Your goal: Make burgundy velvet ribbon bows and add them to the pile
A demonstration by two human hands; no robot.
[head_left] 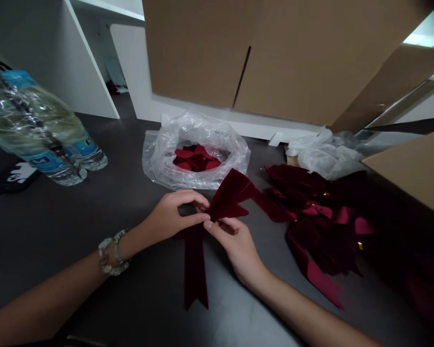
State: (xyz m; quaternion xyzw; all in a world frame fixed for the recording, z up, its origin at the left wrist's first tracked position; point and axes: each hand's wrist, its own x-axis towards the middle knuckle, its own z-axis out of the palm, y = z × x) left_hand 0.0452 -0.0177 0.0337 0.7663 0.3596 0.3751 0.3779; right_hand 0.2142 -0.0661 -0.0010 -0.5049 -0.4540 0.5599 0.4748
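Note:
A dark red velvet bow (231,195) is held over the dark table, its loops fanned up to the right and one notched tail hanging toward me. My left hand (181,212) pinches the bow's middle between thumb and fingers from the left. From the right, my right hand (235,241) grips the same spot, its thumb tip almost touching my left thumb. The knot itself is hidden by my fingers. Just beyond my hands, a clear plastic bag (155,159) lies open with red velvet pieces (197,158) inside.
A pile of red velvet bows (314,221) with small gold bits covers the right side. Crumpled white plastic (321,152) lies behind it. Shrink-wrapped water bottles (47,130) stand at the left, beside a black item (14,178). Cardboard (275,58) rises at the back.

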